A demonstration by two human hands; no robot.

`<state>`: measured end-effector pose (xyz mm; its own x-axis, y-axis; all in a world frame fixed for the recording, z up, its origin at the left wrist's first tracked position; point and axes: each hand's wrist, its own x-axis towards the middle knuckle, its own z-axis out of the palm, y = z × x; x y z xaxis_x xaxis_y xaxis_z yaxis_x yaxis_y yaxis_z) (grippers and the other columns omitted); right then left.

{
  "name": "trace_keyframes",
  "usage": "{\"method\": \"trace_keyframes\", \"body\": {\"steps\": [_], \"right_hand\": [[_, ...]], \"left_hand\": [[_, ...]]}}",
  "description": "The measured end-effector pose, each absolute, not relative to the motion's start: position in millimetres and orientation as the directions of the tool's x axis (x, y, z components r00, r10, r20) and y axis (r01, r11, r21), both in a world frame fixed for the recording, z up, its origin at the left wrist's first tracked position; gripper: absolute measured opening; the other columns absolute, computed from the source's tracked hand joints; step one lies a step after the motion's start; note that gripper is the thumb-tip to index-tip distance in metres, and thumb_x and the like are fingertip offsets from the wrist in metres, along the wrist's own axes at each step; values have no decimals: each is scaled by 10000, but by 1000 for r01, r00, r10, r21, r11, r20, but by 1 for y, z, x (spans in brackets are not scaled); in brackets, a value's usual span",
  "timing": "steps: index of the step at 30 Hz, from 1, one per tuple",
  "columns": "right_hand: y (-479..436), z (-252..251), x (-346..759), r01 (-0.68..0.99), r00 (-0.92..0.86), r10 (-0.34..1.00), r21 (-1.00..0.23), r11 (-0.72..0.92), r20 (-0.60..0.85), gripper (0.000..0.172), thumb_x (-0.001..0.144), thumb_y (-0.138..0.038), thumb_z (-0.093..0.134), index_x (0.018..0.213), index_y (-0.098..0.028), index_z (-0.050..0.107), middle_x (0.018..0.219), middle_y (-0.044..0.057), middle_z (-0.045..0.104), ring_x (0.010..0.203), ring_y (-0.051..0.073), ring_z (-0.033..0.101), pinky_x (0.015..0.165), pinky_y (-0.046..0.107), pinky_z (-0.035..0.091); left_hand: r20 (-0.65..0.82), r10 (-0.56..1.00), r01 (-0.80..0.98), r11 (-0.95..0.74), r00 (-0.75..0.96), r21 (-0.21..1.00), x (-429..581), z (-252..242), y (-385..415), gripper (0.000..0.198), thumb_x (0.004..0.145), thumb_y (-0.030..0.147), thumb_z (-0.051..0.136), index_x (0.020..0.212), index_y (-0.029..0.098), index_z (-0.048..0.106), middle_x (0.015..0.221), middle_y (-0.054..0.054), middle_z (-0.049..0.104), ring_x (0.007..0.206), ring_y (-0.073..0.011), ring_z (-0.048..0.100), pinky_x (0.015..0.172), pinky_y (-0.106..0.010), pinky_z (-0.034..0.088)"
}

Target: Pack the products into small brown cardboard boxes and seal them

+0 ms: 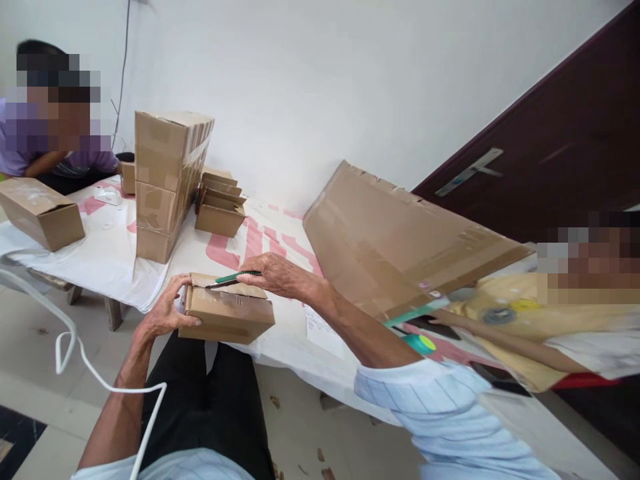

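A small cardboard box [227, 317] is propped at the table's front edge, over my lap. My left hand [167, 310] grips its left end, thumb and fingers spread across the corner. In my right hand [277, 275] is a green utility knife [235, 277], its blade lying along the seam at the top of the box. The box's top flap looks a little raised along that line. My right fingers are wrapped round the knife's handle.
Tall stacked boxes [156, 190] stand behind, beside an open box [220, 217]. Another box [47, 213] lies left near a person in purple. A large cardboard sheet [380, 247] leans at right, near a second person's arm [515, 343]. A white cable [75, 343] crosses the left foreground.
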<state>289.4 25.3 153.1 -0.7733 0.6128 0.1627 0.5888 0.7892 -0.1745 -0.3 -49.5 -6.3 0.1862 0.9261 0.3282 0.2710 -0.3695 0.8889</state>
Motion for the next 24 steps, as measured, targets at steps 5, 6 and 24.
{"method": "trace_keyframes", "body": {"steps": [5, 6, 24], "right_hand": [[22, 159, 279, 632, -767, 640, -117, 766, 47, 339, 1079, -379, 566, 886, -199, 778, 821, 38, 737, 695, 149, 580, 664, 287, 342], [22, 159, 275, 646, -757, 651, -91, 758, 47, 326, 1073, -371, 578, 878, -195, 772, 818, 41, 733, 705, 153, 581, 664, 289, 332], [16, 139, 295, 670, -741, 672, 76, 739, 1, 351, 1104, -392, 521, 987, -181, 775, 930, 80, 764, 784, 179, 619, 662, 302, 287]], "left_hand": [[315, 925, 274, -366, 213, 890, 1, -1, -51, 849, 646, 379, 947, 1395, 301, 554, 1548, -121, 490, 1466, -398, 477, 1133, -562, 486], [309, 926, 281, -362, 216, 889, 1, 1, -51, 843, 647, 369, 942, 1391, 297, 552, 1548, -119, 489, 1462, -393, 478, 1135, -555, 483], [314, 919, 321, -380, 240, 867, 12, 7, -47, 761, 641, 290, 918, 1311, 279, 558, 1495, -102, 512, 1419, -369, 508, 1100, -528, 516]]}}
